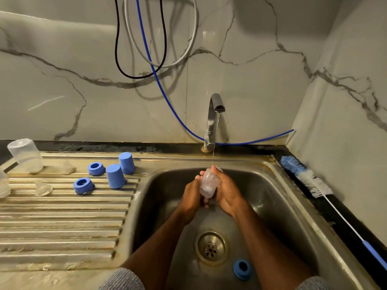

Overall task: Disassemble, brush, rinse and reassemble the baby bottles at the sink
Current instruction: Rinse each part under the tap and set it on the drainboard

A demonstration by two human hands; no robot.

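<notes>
I am holding a clear baby bottle between both hands over the sink, right under the stream falling from the tap. My left hand is gripping it from the nine o'clock side and my right hand is wrapping it from three o'clock, fingers curled round the body on both sides. The bottle's long axis is running from about six o'clock up toward twelve, tipped slightly to one o'clock, its upper end meeting the water. Neither hand looks nearer than the other; the bottle is sitting between my palms.

It is looking translucent and wet, with no ring or teat on it, so I judge I am rinsing the bare body. Which end is the mouth I cannot tell.

A blue ring is lying in the basin at five o'clock. On the drainboard at nine to ten o'clock, two blue caps and two more blue rings are waiting; the brush is lying along the counter at three o'clock.
</notes>
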